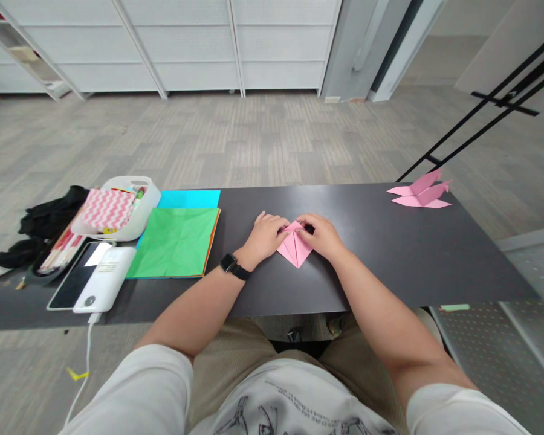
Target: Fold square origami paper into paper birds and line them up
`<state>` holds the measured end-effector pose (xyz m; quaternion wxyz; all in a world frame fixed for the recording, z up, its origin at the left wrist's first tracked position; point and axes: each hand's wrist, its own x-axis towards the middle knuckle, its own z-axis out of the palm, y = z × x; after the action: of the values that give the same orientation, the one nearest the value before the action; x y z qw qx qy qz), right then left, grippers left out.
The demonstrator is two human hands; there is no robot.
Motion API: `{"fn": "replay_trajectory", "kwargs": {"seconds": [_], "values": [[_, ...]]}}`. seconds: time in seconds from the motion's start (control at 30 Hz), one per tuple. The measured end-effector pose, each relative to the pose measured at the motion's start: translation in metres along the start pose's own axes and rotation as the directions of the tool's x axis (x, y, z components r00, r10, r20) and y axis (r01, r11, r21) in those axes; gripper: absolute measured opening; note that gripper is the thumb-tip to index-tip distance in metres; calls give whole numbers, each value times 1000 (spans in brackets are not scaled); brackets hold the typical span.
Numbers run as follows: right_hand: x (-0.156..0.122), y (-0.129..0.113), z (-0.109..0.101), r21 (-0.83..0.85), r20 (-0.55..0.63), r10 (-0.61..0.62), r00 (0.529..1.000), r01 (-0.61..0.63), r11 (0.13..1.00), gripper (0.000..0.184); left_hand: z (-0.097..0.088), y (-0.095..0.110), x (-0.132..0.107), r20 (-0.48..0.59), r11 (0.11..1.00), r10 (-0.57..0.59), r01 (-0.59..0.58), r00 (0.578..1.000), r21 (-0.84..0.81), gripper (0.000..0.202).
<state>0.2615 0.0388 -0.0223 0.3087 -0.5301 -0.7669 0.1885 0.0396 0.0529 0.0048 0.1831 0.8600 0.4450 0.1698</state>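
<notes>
A pink folded origami paper (296, 246) lies on the dark table in front of me, kite-shaped, with one point toward my body and creases down its middle. My left hand (267, 234) grips its left edge, thumb on top and fingers curled beyond. On the other side my right hand (321, 234) pinches the upper right edge between thumb and fingers. The fingertips are partly hidden behind the paper and the hands. A black watch (234, 266) is on my left wrist.
Folded pink paper birds (420, 194) stand at the table's far right. To the left lie green paper (176, 241) over blue sheets (193, 197), a white basket (149, 202), a phone-like tablet (72, 290), a white power bank (104, 281) with a cable, and black cloth (54, 211).
</notes>
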Motion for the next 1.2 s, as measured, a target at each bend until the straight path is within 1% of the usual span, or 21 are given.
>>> {"fn": "replay_trajectory", "kwargs": {"seconds": [0.07,0.13,0.23,0.47,0.57,0.7,0.8,0.93,1.07,1.2], "values": [[-1,0,1,-111,39,1,999,3,994,28,1,-2,0,-4,998,18,-18,1000,57,15],[-1,0,1,-199,66,-6,998,19,980,24,2,-4,1,-5,993,34,-33,999,116,16],[-1,-1,2,-252,87,-16,996,38,967,20,2,-6,3,-7,985,52,-50,999,168,17],[3,-3,7,-302,60,-13,998,30,953,14,6,-9,5,-58,972,50,-35,997,234,21],[3,-5,7,-319,61,-15,998,33,947,13,6,-9,6,-62,965,68,-50,996,259,23],[2,-8,4,-310,67,-29,997,48,950,16,0,-8,3,-26,963,99,-89,995,255,29],[-1,-9,1,-288,90,-38,995,63,956,21,-5,-9,-1,12,963,110,-109,994,248,28],[-5,-7,-1,-276,119,-59,991,90,957,28,-6,-9,-6,44,952,130,-137,991,273,31],[-9,-7,-1,-285,134,-68,989,104,953,32,-7,-3,-10,67,936,146,-160,987,313,34],[-13,-9,-2,-304,150,-72,986,115,946,35,-12,7,-17,109,921,130,-161,986,355,38]]}}
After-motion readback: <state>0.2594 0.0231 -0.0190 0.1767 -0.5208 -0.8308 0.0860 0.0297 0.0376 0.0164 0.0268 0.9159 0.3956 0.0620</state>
